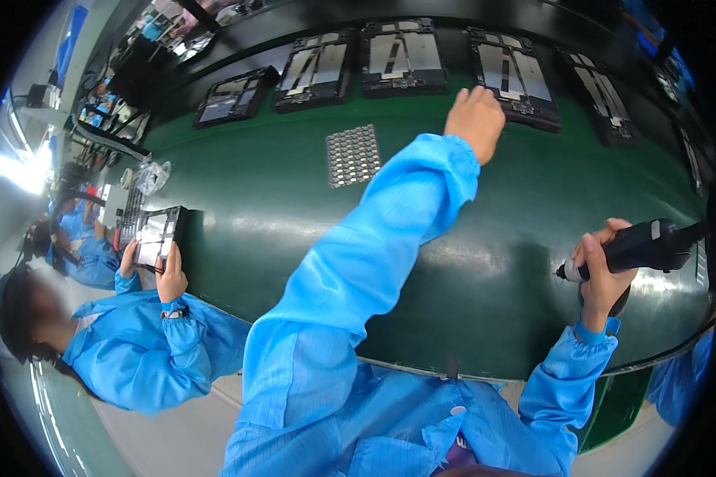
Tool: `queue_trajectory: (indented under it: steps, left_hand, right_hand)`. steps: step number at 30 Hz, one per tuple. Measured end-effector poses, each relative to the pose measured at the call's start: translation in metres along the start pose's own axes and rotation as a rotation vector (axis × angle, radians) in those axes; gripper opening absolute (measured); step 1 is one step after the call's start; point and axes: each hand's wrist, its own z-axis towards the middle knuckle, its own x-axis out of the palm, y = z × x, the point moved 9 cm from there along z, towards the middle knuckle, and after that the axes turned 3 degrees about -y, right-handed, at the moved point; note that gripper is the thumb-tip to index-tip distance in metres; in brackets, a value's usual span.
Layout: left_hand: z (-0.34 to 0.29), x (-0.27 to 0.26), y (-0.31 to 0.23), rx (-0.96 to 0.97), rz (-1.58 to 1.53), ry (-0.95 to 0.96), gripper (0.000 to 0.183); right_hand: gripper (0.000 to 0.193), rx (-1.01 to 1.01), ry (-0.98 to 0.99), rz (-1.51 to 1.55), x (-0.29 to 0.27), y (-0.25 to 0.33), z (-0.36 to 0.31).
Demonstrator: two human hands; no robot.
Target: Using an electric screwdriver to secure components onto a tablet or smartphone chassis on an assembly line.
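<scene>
My left hand reaches far across the bench, fingers bent and close together on the near left corner of an opened tablet. Its inner parts lie bare: silver battery panels, dark strips and a circuit board along the near edge. How far the fingers wrap around that edge is hidden. On the right, my right hand is wrapped around a black electric screwdriver, whose tip points left above the bench. A perforated sheet of small parts lies flat, left of my left sleeve.
More opened tablets stand in a row along the back of the green bench. At the left a co-worker in blue holds another tablet device in both hands. A clear plastic bag lies beyond it.
</scene>
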Motion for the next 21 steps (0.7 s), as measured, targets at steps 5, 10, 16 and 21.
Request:
queue_trajectory:
  steps: [5,10,16,21]
  left_hand:
    - [-0.006,-0.011,0.107,-0.243,0.516,0.093,0.032]
    - [-0.001,0.000,0.170,-0.297,0.359,0.382,0.036]
    - [-0.012,-0.105,0.138,-0.271,0.378,-0.248,0.033]
    - [-0.069,-0.203,0.125,-0.251,0.165,-0.734,0.028]
  right_hand:
    - [0.044,0.048,0.060,0.021,0.009,-0.004,0.000]
    - [0.055,0.048,0.077,-0.034,0.012,-0.007,0.000]
    - [0.066,0.087,0.081,0.145,0.009,-0.016,0.008]
    - [0.065,0.072,0.064,0.138,-0.006,0.001,0.006]
